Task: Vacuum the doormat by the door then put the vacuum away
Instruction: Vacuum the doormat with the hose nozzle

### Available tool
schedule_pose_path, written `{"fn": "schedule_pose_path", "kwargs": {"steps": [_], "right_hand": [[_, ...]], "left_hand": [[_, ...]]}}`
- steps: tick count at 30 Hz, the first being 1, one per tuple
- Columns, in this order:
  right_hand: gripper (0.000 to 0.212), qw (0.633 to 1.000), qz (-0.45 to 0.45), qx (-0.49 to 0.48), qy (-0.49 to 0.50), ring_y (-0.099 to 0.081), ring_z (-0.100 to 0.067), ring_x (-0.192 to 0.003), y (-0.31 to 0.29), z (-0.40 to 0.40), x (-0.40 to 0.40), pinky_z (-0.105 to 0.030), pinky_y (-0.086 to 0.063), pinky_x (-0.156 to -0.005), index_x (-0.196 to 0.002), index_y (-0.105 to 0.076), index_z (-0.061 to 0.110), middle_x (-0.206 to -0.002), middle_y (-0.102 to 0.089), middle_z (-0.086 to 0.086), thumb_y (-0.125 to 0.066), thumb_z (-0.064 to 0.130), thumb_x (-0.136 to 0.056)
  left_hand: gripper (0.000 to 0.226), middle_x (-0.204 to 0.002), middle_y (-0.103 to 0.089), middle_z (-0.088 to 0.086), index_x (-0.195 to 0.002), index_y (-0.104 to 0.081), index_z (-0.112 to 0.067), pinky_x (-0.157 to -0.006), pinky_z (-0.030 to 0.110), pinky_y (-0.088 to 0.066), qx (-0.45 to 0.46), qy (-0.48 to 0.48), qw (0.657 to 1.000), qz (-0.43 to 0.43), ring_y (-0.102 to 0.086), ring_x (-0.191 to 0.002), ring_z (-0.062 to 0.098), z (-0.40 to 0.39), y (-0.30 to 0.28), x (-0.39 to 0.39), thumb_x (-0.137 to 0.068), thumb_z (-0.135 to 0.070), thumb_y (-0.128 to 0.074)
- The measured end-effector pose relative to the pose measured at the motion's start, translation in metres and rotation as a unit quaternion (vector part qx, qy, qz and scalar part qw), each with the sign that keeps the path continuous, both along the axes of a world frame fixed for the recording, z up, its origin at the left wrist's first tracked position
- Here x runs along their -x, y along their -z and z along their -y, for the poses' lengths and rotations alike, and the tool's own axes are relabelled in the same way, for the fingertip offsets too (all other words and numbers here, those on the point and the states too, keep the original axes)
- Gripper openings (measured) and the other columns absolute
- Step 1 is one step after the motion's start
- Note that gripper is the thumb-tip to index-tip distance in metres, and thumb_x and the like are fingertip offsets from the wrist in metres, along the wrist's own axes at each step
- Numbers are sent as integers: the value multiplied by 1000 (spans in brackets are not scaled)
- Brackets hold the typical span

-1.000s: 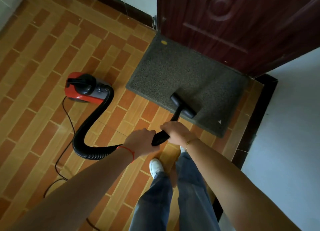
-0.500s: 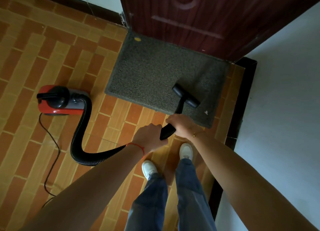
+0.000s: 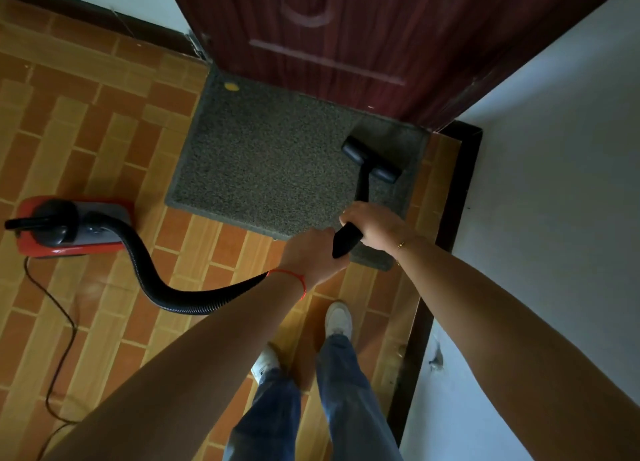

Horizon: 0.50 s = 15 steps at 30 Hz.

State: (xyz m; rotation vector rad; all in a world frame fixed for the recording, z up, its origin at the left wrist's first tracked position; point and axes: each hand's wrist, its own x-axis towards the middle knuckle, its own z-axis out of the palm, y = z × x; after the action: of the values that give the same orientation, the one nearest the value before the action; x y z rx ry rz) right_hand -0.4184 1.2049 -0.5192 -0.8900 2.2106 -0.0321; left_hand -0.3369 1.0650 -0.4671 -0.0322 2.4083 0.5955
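Note:
A grey doormat [image 3: 277, 163] lies on the tiled floor against a dark red door [image 3: 363, 38]. The black vacuum nozzle [image 3: 372, 163] rests on the mat's right part, near the far edge. My right hand [image 3: 375, 223] grips the black wand just behind the nozzle. My left hand [image 3: 313, 256] holds the wand's rear end where the ribbed black hose [image 3: 149, 270] joins. The hose curves left to the red and grey vacuum body [image 3: 69, 227] on the floor. A small yellow speck [image 3: 231, 86] sits at the mat's far left corner.
A white wall [image 3: 554, 183] with a dark skirting board [image 3: 453, 197] runs close along the right. The vacuum's power cord [image 3: 62, 322] trails over the floor at lower left. My two feet in white shoes [image 3: 337, 318] stand just short of the mat.
The nozzle has slid further onto the mat toward the door and the right side. Both hands moved forward with the wand, and the view shifted right, leaving the vacuum body further left.

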Motion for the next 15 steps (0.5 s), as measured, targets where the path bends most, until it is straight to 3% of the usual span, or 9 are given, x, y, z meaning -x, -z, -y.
{"fn": "schedule_pose_path", "kwargs": {"steps": [4, 10, 15], "right_hand": [[24, 1000, -1, -2, -4, -63, -20, -90, 2, -27, 39, -33, -53, -78, -80, -48, 20, -98, -60, -2, -56, -2, -85], [34, 1000, -11, -1, -17, -63, -20, -94, 7, -58, 83, -41, -54, -84, -72, -41, 27, -96, -62, 2, -61, 3, -84], [24, 999, -20, -8, -24, -63, -20, -94, 9, -76, 100, -40, -55, -83, -80, -47, 24, -96, -62, 2, -59, 4, -86]], "left_hand": [[30, -76, -52, -1, -96, -54, -14, -58, 29, -42, -8, -12, 1000, -10, -53, -67, 20, -27, 6, 34, -88, -42, -56], [31, -78, -52, 0, -100, -54, -13, -57, 29, -41, -12, -6, 1000, -16, -56, -69, 22, -58, 10, 78, -88, -42, -57], [30, -71, -49, -3, -95, -54, -15, -51, 27, -36, 0, 10, 999, -31, -52, -65, 19, -75, 12, 96, -88, -44, -56]]}}
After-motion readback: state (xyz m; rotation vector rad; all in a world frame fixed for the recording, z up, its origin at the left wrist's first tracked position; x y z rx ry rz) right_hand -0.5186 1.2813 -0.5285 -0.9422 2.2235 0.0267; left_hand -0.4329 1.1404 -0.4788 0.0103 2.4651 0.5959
